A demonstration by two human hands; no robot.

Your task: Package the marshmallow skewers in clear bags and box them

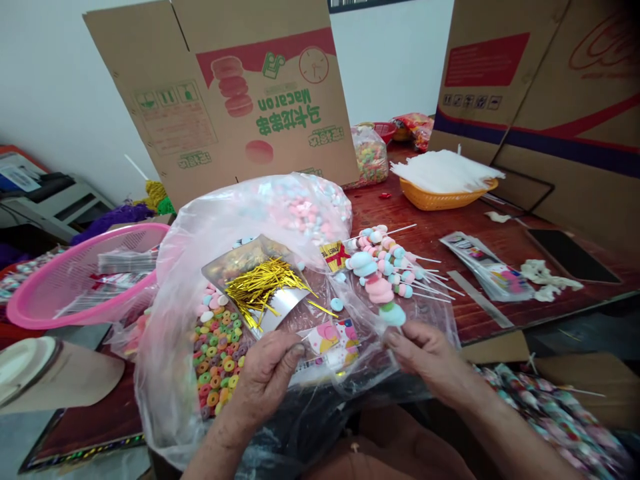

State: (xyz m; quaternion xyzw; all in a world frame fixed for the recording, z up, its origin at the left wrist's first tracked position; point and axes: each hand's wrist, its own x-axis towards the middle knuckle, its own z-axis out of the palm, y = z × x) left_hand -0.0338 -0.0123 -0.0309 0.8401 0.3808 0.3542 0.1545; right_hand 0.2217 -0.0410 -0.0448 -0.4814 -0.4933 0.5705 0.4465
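My left hand [267, 377] pinches a small clear printed wrapper bag [333, 341] at its left end. My right hand [425, 357] grips the stick of a marshmallow skewer [377, 283] with blue, pink and white pieces, held upright just above the bag's mouth. Both hands hover over a large clear plastic bag [175, 347] holding ring-shaped coloured candies [217, 360] and pastel marshmallows [300, 210]. A bundle of gold twist ties [263, 287] lies on a silvery sheet just beyond my left hand.
Several finished skewers [400, 263] lie on the red-brown table [500, 320]. A pink basket [65, 287] sits left, an orange basket of white sticks [445, 180] at the back right, flat wrappers [487, 270] right. Opened cardboard boxes [230, 93] stand behind.
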